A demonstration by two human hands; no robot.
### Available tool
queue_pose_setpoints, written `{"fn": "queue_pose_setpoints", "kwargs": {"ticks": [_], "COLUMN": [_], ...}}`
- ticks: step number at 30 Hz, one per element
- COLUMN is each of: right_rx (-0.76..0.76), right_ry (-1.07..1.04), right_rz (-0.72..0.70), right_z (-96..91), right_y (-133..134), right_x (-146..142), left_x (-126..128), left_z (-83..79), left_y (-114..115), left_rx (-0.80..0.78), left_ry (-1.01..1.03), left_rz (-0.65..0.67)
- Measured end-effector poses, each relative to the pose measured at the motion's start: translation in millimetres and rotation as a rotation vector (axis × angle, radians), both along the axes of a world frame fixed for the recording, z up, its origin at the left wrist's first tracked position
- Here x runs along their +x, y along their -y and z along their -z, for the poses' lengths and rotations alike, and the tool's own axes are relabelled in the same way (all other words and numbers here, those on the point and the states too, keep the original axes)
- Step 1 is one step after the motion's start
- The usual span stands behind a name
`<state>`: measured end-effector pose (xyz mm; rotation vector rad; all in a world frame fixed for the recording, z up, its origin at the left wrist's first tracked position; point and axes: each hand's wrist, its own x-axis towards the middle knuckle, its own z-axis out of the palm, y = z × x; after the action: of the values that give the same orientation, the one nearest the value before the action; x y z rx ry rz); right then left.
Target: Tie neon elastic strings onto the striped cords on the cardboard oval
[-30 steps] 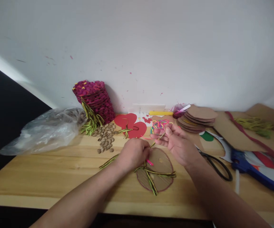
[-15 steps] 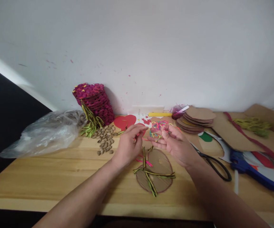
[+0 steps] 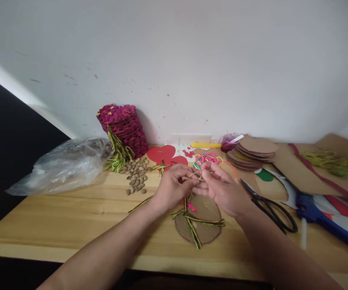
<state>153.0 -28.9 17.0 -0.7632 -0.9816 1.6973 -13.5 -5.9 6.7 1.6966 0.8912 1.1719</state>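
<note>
My left hand (image 3: 171,188) is closed in a pinch and meets my right hand (image 3: 224,189), also pinched, above the table. Between their fingertips runs a thin yellow-green strand of yarn (image 3: 200,176), partly hidden by the fingers. Just below lies a round cardboard disc (image 3: 212,215) with a dark red rim. Bundles of black and yellow-green yarn (image 3: 195,219) cross on it, with a bit of pink yarn near the top. Another length of the dark-and-yellow yarn (image 3: 139,204) pokes out from beneath my left wrist.
Behind my hands sits a multicoloured yarn tangle (image 3: 207,159). To the left are brown shell-like pieces (image 3: 136,177), a plastic bag (image 3: 68,161) and a magenta cylinder (image 3: 125,127). On the right lie scissors (image 3: 267,203), a blue glue gun (image 3: 322,219) and stacked cardboard discs (image 3: 249,151).
My hands have come together from a short gap, and the yarn strand now shows between their fingers. The view has shifted slightly.
</note>
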Motion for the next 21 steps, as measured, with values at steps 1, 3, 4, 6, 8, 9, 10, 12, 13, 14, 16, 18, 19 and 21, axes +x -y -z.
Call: {"fn": "queue_pose_setpoints", "kwargs": {"ticks": [1, 3, 4, 6, 8, 9, 10, 12, 13, 14, 16, 18, 19, 21], "right_rx": [0.001, -0.007, -0.016, -0.044, -0.075, -0.088, -0.1, -0.123, -0.138, -0.156, -0.193, -0.219, -0.225, -0.237], "right_ry": [-0.025, -0.043, -0.032, 0.012, 0.059, 0.072, 0.076, 0.065, 0.057, 0.051, 0.06, 0.081, 0.088, 0.089], "right_rz": [-0.011, -0.004, 0.012, 0.034, 0.01, -0.01, -0.032, -0.067, -0.083, -0.102, -0.134, -0.165, -0.187, -0.237], "right_z": [-0.6, -1.0, -0.4, 2.3, 6.0, 7.7, 8.9, 9.7, 9.2, 8.2, 5.7, 3.8, 3.3, 3.1], "right_y": [0.2, 0.2, 0.0, -0.6, -1.4, -1.7, -1.8, -1.5, -1.0, -0.4, 1.0, 1.7, 1.7, 1.0], "right_x": [-0.6, -1.3, -1.5, -1.6, -1.8, -2.0, -2.4, -3.4, -4.0, -4.6, -5.6, -6.2, -6.3, -6.3], "left_x": [0.0, -0.8, -1.4, -2.9, -4.3, -4.9, -5.4, -6.4, -6.9, -7.5, -8.6, -9.4, -9.7, -9.7], "left_z": [-0.8, -1.5, -1.5, -1.4, -2.1, -3.0, -4.2, -6.8, -7.9, -8.7, -9.0, -8.1, -7.3, -5.8], "left_y": [-0.4, -2.4, -3.7, -6.6, -8.7, -9.2, -9.5, -9.3, -9.2, -9.2, -9.7, -10.6, -11.1, -11.7], "left_rx": [-0.067, -0.234, -0.312, -0.418, -0.475, -0.497, -0.52, -0.564, -0.585, -0.601, -0.622, -0.637, -0.645, -0.661], "left_ry": [0.068, 0.228, 0.306, 0.436, 0.53, 0.569, 0.605, 0.671, 0.7, 0.722, 0.747, 0.751, 0.751, 0.75], "left_rz": [0.011, 0.04, 0.05, 0.041, 0.021, 0.016, 0.016, 0.027, 0.034, 0.042, 0.061, 0.068, 0.068, 0.062]}}
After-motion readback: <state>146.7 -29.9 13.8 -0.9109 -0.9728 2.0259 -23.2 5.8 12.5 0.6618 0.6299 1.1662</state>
